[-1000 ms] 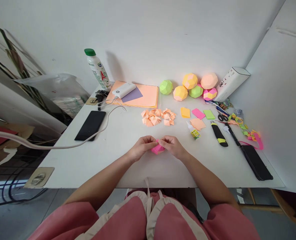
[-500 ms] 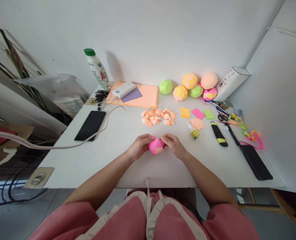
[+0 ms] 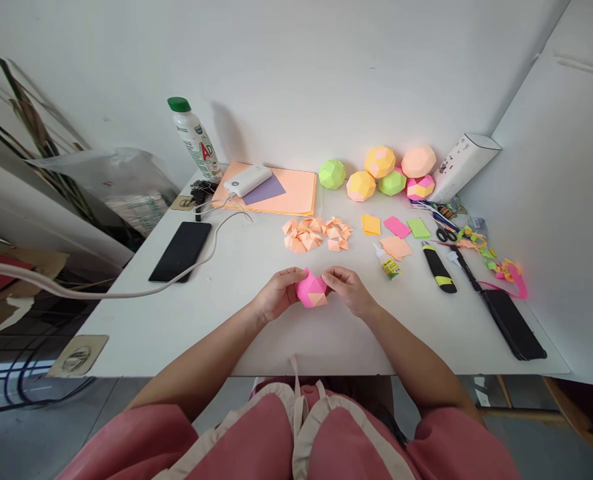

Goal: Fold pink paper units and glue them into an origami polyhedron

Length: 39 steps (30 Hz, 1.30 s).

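Observation:
A partly built paper ball [image 3: 310, 291], bright pink with a peach patch at its lower right, is held between my two hands above the front middle of the table. On its left side, my left hand [image 3: 279, 293] is closed with thumb and fingers gripping the pink paper. From the right, my right hand [image 3: 347, 288] pinches the ball's edge. The fingertips behind the ball are hidden. Just beyond lie folded peach paper pieces [image 3: 303, 235] in two loose heaps. A small glue bottle [image 3: 389, 263] lies to the right of my right hand.
Finished paper balls [image 3: 380, 162] sit along the wall. Paper squares [image 3: 397, 227], scissors [image 3: 446, 235], a utility knife [image 3: 439, 268] and a black phone-holder stick [image 3: 511, 320] lie to the right. At left are a phone [image 3: 181, 251], a cable [image 3: 196, 270], a power bank [image 3: 249, 180] and a bottle [image 3: 196, 140].
The pink paper ball has shifted and turned very slightly to the left between my hands. Both hands keep their hold, and nothing else has visibly moved.

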Motion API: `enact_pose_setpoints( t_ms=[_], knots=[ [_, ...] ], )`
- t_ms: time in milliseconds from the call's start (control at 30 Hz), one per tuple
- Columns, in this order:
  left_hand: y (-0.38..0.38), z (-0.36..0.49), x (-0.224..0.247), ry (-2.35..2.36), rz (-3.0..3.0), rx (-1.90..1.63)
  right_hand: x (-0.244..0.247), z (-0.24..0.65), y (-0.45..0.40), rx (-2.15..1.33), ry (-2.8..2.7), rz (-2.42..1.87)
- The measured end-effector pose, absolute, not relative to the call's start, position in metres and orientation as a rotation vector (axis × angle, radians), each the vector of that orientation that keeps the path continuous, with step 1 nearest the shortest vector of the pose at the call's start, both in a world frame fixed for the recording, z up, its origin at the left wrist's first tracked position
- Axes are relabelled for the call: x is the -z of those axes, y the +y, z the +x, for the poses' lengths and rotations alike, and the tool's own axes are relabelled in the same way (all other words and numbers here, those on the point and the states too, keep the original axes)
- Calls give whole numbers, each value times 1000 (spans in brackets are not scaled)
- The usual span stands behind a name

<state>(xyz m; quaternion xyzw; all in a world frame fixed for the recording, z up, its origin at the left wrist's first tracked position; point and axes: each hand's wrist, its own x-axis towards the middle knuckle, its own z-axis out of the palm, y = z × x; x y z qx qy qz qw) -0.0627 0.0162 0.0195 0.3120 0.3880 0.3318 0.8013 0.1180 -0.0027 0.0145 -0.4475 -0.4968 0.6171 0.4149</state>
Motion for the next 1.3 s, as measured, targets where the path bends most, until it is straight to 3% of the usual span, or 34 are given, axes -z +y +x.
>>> enact_pose_setpoints(
  t_ms=[667, 1300],
  knots=[
    [11, -60, -21, 701, 461, -656, -15, 119, -1, -1564, -1082, -1062],
    [13, -62, -19, 690, 654, -707, -12, 121, 1, -1612, -1033, -1068]
  ],
)
